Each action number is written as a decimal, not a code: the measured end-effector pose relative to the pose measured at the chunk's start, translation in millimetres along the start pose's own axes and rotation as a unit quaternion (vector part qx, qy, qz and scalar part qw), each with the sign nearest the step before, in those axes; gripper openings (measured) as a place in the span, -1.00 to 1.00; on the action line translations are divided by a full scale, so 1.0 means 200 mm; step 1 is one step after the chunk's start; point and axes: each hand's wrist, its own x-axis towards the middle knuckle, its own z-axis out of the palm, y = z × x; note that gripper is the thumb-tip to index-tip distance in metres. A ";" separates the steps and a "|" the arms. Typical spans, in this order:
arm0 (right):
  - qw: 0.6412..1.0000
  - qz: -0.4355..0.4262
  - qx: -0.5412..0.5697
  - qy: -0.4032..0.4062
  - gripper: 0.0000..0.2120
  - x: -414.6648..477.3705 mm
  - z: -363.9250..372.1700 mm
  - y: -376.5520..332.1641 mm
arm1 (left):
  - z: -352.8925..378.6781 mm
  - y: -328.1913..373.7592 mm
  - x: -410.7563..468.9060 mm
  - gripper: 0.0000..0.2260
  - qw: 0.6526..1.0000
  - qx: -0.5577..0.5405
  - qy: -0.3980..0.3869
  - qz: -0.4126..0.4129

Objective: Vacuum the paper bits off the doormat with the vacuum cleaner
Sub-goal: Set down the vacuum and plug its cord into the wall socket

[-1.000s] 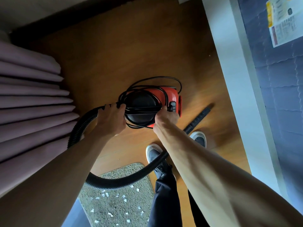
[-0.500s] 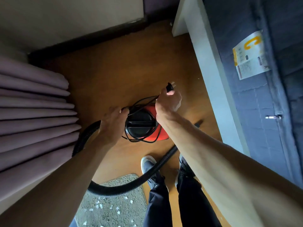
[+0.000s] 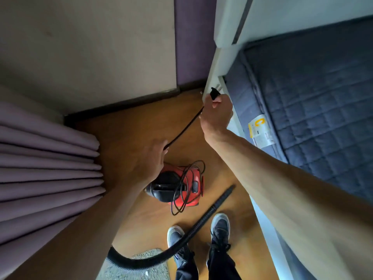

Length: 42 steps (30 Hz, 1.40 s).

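A red and black vacuum cleaner (image 3: 177,188) stands on the wooden floor with loops of black cord draped over it. My right hand (image 3: 217,116) is raised high and grips the black plug (image 3: 214,93) near the white bed frame. The power cord (image 3: 185,127) runs taut from it down to my left hand (image 3: 149,162), which hovers above the vacuum with the cord passing through its fingers. The black ribbed hose (image 3: 181,243) curves across the floor between my shoes. A corner of the beige doormat (image 3: 149,257) shows at the bottom.
Pleated mauve curtains (image 3: 46,168) hang on the left. A white bed frame (image 3: 217,63) with a dark quilted mattress (image 3: 312,102) fills the right. A wall with a dark skirting board (image 3: 125,104) closes the far side. My two shoes (image 3: 220,225) stand by the hose.
My right hand has pulled the plug up and away toward the bed frame, drawing the cord out. My left hand has left the vacuum's top and now guides the cord.
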 end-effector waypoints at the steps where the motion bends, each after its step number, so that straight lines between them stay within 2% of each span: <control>1: 1.000 -0.008 0.006 0.001 -0.75 0.01 -0.01 -0.07 | -0.05 0.04 0.02 -0.91 1.000 -0.013 0.010 0.000; 7: 0.996 -0.089 0.024 0.014 -0.71 0.08 -0.12 -0.63 | -0.42 0.29 0.15 -0.94 0.995 -0.081 0.062 -0.016; 9: 0.992 -0.123 0.014 0.018 -0.78 0.09 -0.15 -0.85 | -0.58 0.38 0.20 -0.96 0.992 -0.098 0.085 0.006; 11: 0.988 -0.153 0.024 0.019 -0.81 0.10 -0.17 -1.05 | -0.75 0.47 0.25 -0.89 0.987 -0.127 0.095 0.024; 18: 0.967 -0.254 0.005 -0.004 -0.87 0.03 -0.30 -1.72 | -1.24 0.75 0.34 -0.85 0.964 -0.228 0.133 0.025; 26: 0.957 -0.285 0.043 -0.020 -0.91 -0.10 -0.44 -2.24 | -1.76 0.94 0.35 -0.94 0.951 -0.240 0.194 0.020; 33: 0.932 -0.357 0.063 -0.028 -0.92 -0.18 -0.42 -2.55 | -2.01 1.03 0.36 -0.93 0.947 -0.228 0.224 0.033; 37: 0.918 -0.393 0.041 -0.029 -0.94 -0.18 -0.42 -2.63 | -2.04 1.07 0.39 -0.87 0.957 -0.178 0.227 0.038; 42: 0.915 -0.403 0.021 -0.027 -0.84 -0.08 -0.36 -2.63 | -2.00 1.09 0.46 -0.84 0.968 -0.135 0.211 0.034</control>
